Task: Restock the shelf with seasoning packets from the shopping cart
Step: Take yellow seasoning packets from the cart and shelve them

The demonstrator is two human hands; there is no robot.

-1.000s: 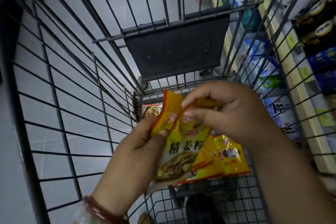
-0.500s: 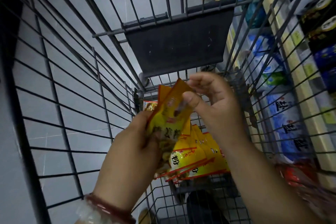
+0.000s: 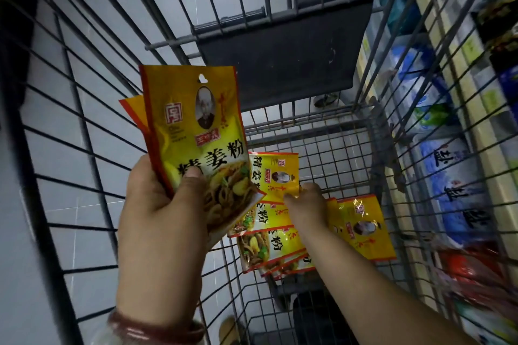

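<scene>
The left hand (image 3: 162, 213) holds a small stack of yellow, red-edged foil seasoning packets (image 3: 196, 131) upright above the grey wire shopping cart (image 3: 70, 126), thumb pressed across the front packet, fingers curled behind. The right hand (image 3: 307, 204) reaches down into the cart, its grip pinching the edge of one packet in the loose pile of matching yellow packets (image 3: 277, 244) lying on the cart's floor. At right, the store shelf (image 3: 473, 131) carries blue-and-white bags.

The right hand's (image 3: 307, 206) fingertips sit hidden under a seasoning packet (image 3: 273, 173) — shelf goods (image 3: 459, 193) at right blur behind cart wires.
</scene>
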